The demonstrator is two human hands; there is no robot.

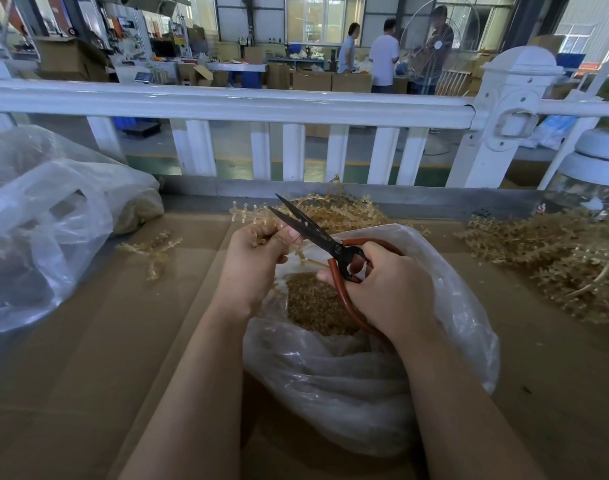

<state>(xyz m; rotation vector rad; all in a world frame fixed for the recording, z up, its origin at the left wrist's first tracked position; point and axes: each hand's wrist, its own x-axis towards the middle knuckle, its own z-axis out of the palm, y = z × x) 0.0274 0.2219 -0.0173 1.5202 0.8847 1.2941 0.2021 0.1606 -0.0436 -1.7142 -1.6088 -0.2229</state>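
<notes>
Brown cardboard over the tabletop (88,341), near edge to far. Nearest, resting on it at centre, a clear plastic bag (365,393), mouth open upward, small tan cut bits (317,306) heaped inside. Above the bag's mouth, both forearms reaching in. Right grip (386,289) curled tightly through the rust-red loops of black scissors (315,232); long axis from near-right at the handles to far-left at the tips, blades parted narrowly, pointing away and left. Left grip (258,261) closed round a tan plastic sprig (247,214), thumb just beside the lower blade; beaded end of the sprig sticking out far-left past the knuckles, another stub hanging below toward the bag. Farther left, a loose sprig piece (154,249) and a large crumpled bag (47,220). Farther right, a tangled heap of sprigs (555,258); another heap (334,211) just behind the scissors. Beyond, a white railing (227,102), then a workshop floor with three people (384,53) standing among cardboard boxes.
</notes>
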